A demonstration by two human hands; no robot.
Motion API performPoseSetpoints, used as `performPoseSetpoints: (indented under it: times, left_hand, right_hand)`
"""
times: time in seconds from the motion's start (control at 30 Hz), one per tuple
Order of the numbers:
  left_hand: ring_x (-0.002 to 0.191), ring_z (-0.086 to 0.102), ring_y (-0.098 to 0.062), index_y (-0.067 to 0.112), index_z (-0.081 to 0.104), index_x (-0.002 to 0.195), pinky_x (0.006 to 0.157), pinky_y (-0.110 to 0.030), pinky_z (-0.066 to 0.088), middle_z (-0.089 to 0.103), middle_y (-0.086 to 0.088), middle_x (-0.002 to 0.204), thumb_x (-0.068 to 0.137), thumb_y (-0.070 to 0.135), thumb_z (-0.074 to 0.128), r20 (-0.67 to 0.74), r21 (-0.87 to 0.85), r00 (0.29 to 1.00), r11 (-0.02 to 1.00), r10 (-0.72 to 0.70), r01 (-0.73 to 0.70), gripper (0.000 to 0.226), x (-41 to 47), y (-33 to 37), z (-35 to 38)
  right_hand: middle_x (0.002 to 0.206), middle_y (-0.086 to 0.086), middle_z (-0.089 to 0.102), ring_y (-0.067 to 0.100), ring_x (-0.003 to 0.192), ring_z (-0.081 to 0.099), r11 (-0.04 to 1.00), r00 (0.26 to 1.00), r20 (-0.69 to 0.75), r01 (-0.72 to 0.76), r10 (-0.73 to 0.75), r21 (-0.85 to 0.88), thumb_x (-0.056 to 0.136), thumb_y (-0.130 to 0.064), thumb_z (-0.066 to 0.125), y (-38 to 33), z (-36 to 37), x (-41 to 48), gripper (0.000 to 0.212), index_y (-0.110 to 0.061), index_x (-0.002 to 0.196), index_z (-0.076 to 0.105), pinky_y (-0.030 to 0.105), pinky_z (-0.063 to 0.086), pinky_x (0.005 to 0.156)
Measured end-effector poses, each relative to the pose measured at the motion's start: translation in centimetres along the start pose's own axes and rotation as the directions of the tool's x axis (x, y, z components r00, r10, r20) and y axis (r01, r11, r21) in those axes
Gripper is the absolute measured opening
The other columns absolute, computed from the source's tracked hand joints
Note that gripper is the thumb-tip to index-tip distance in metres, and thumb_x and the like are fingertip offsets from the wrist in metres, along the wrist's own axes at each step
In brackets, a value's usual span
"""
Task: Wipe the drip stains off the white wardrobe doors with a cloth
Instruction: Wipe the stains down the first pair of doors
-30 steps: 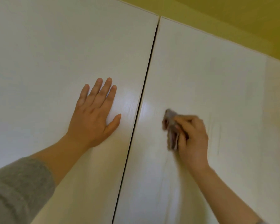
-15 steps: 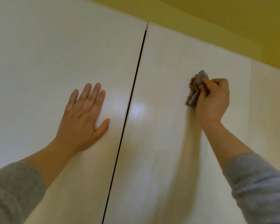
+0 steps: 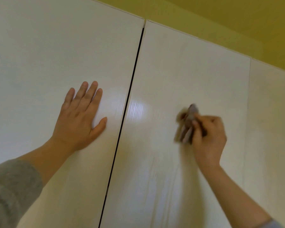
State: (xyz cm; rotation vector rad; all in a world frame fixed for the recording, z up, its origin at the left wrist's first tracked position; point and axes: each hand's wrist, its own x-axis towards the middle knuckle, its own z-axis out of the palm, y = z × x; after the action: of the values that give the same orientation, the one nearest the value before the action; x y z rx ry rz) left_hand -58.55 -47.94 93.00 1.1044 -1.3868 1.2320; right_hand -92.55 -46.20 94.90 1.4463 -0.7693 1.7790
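Two glossy white wardrobe doors fill the view, split by a dark vertical gap point(image 3: 130, 89). My left hand point(image 3: 80, 119) lies flat on the left door point(image 3: 48, 55), fingers straight and pointing up. My right hand point(image 3: 207, 137) grips a bunched grey-brown cloth point(image 3: 187, 127) and presses it against the right door point(image 3: 192, 68) at mid height; hand and cloth are motion-blurred. Faint vertical drip streaks point(image 3: 155, 171) run down the right door below and left of the cloth.
A third white panel point(image 3: 271, 120) adjoins the right door at the far right. A yellow-green wall point(image 3: 237, 18) shows above the doors' top edges. Grey sleeves cover both forearms at the bottom corners.
My right hand with the cloth swept up the right door, then came back down to mid height. My left hand stayed flat on the left door.
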Motion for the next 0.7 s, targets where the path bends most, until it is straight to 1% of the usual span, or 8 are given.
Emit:
performPoseSetpoints:
  times: [0.07, 0.13, 0.2, 0.27, 0.37, 0.53, 0.6, 0.7]
  left_hand:
    - [0.153, 0.012, -0.03, 0.005, 0.023, 0.156, 0.123, -0.05, 0.008, 0.015, -0.012, 0.165, 0.096, 0.05, 0.029, -0.006, -0.001, 1.0, 1.0, 0.001, -0.001, 0.075, 0.0, 0.1, 0.0]
    - [0.152, 0.013, -0.031, 0.004, 0.024, 0.155, 0.123, -0.05, 0.009, 0.016, -0.012, 0.165, 0.096, 0.05, 0.029, -0.01, -0.003, 1.0, 1.0, 0.005, -0.005, 0.075, 0.0, 0.1, 0.0]
    - [0.152, 0.014, -0.031, 0.004, 0.024, 0.155, 0.123, -0.051, 0.009, 0.017, -0.013, 0.164, 0.096, 0.051, 0.029, -0.013, 0.005, 1.0, 1.0, 0.004, -0.004, 0.076, 0.0, 0.2, 0.0]
    - [0.152, 0.014, -0.031, 0.003, 0.025, 0.155, 0.123, -0.051, 0.01, 0.017, -0.014, 0.164, 0.096, 0.052, 0.028, -0.011, 0.005, 1.0, 1.0, 0.004, -0.004, 0.076, 0.1, 0.2, 0.0]
    - [0.152, 0.013, -0.032, 0.002, 0.024, 0.155, 0.123, -0.051, 0.008, 0.016, -0.015, 0.164, 0.096, 0.054, 0.027, 0.022, 0.009, 1.0, 1.0, -0.006, 0.006, 0.079, 0.2, 0.1, -0.1]
    - [0.15, 0.014, -0.037, -0.003, 0.026, 0.152, 0.121, -0.051, 0.003, 0.019, -0.021, 0.162, 0.098, 0.051, 0.024, 0.05, -0.082, 0.988, 0.985, -0.148, 0.152, 0.076, -0.1, 3.6, -0.3]
    - [0.151, 0.012, -0.035, -0.003, 0.024, 0.153, 0.122, -0.049, -0.001, 0.017, -0.021, 0.162, 0.099, 0.049, 0.022, 0.045, -0.119, 0.988, 0.981, -0.149, 0.153, 0.074, -0.4, 5.9, 0.1]
    - [0.153, 0.007, -0.033, -0.002, 0.021, 0.154, 0.123, -0.053, 0.002, 0.012, -0.019, 0.164, 0.099, 0.05, 0.023, 0.03, -0.05, 0.993, 0.992, -0.11, 0.112, 0.075, -0.9, 7.3, 0.9]
  right_hand:
    - [0.098, 0.006, 0.053, -0.001, 0.083, 0.041, 0.996, 0.992, -0.095, -0.09, 0.087, -0.018, 0.091, -0.004, 0.058, 0.5, -0.1, 5.0, 0.022, -0.005, 0.109, 0.07, 0.005, 0.031, 0.073]
    - [0.106, 0.004, 0.053, 0.003, 0.087, 0.046, 0.985, 0.985, -0.063, -0.162, 0.158, -0.064, 0.094, -0.006, 0.056, 1.5, 0.0, 8.5, 0.023, -0.007, 0.114, 0.068, 0.0, 0.032, 0.075]
    - [0.113, 0.008, 0.058, 0.016, 0.094, 0.055, 0.975, 0.98, 0.0, -0.2, 0.201, -0.098, 0.095, -0.008, 0.056, 2.6, 0.6, 9.8, 0.022, -0.008, 0.114, 0.067, 0.005, 0.032, 0.077]
    - [0.11, 0.011, 0.059, 0.02, 0.094, 0.057, 0.979, 0.983, 0.01, -0.183, 0.185, -0.091, 0.093, -0.004, 0.057, 2.6, 1.3, 8.4, 0.019, -0.006, 0.108, 0.068, 0.009, 0.032, 0.077]
    - [0.094, 0.002, 0.054, 0.006, 0.083, 0.048, 0.995, 0.995, 0.017, -0.097, 0.098, -0.015, 0.086, 0.005, 0.059, 1.6, 1.4, 2.8, 0.02, -0.008, 0.096, 0.07, 0.003, 0.032, 0.073]
    - [0.089, -0.011, 0.052, 0.016, 0.083, 0.058, 0.999, 0.972, 0.231, -0.043, 0.036, 0.029, 0.088, 0.006, 0.062, 0.8, -1.2, -4.4, 0.025, -0.016, 0.096, 0.071, 0.024, 0.046, 0.073]
    - [0.091, -0.015, 0.054, 0.008, 0.086, 0.059, 0.994, 0.957, 0.281, -0.092, 0.074, 0.05, 0.09, 0.002, 0.062, 0.6, -2.1, -4.3, 0.024, -0.019, 0.098, 0.071, 0.016, 0.046, 0.077]
    - [0.093, -0.004, 0.058, 0.008, 0.082, 0.056, 0.994, 0.982, 0.156, -0.111, 0.106, 0.024, 0.089, 0.001, 0.063, 1.0, -3.1, -1.8, 0.019, -0.012, 0.099, 0.071, 0.003, 0.037, 0.077]
